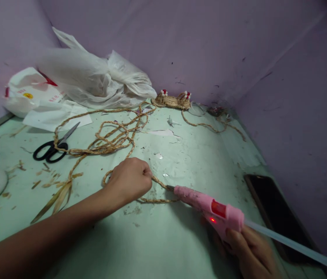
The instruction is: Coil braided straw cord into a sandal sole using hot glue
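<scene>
mid-frame, left hand grasps braided cord; lower right, right hand grips a pink glue gun — best to bead thinly, fingers clear of the nozzle.

Scissors, one pair, black-handled; phone, dark screen up, right side of desk; plastic bag, white (much crumpled), by purple wall; paper sheet, white, near bag.
</scene>
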Demonstrator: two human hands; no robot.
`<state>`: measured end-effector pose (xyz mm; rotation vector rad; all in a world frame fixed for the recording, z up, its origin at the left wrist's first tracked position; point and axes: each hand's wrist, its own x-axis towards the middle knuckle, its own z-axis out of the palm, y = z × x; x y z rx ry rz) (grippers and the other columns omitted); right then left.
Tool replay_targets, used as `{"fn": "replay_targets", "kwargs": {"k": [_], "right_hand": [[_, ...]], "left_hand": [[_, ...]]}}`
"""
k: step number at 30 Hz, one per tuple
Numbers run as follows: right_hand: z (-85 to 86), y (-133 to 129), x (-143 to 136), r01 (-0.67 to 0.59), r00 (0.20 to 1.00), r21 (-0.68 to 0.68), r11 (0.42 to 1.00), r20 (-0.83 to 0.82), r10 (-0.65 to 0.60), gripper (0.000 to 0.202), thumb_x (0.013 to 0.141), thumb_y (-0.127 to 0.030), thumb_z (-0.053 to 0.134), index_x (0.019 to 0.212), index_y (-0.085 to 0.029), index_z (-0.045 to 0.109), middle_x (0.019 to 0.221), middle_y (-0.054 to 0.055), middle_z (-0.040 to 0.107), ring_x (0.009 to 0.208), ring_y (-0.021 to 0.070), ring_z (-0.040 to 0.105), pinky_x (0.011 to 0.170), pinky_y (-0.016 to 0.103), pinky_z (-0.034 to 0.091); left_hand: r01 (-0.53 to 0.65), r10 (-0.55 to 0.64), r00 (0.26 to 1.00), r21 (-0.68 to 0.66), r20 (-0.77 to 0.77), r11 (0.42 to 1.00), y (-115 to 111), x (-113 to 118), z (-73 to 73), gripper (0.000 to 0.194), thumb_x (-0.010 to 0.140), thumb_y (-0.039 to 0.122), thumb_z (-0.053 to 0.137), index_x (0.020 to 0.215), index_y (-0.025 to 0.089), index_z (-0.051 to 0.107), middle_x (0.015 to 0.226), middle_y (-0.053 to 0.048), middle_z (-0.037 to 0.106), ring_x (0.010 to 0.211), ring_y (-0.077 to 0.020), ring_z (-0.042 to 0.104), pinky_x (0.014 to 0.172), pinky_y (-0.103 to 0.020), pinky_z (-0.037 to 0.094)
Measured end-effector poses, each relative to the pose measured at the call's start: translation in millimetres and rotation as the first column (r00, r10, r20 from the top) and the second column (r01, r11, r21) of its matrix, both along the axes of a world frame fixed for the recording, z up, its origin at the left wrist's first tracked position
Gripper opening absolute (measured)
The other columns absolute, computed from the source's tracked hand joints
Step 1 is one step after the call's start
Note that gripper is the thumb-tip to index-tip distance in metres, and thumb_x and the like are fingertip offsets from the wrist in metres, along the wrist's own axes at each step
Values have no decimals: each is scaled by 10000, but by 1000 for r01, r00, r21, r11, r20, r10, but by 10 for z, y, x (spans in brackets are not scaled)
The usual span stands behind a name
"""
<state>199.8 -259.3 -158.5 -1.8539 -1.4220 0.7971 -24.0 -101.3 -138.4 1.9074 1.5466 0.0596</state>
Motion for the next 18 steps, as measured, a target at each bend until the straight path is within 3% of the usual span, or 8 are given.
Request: {"fn": "replay_targets", "kwargs": {"k": [18], "right_hand": [[-5, -74, 75, -17, 991, 17, 1000, 131, 15, 412, 823, -446, 483, 483, -223, 548, 454, 0, 491, 388, 135, 466, 339, 203, 403]], "left_hand": [[-2, 2, 1000, 8, -6, 1000, -4, 0, -17, 181, 682, 237, 480, 605, 199, 640, 513, -14, 610, 476, -141, 507, 469, -258, 264]]}}
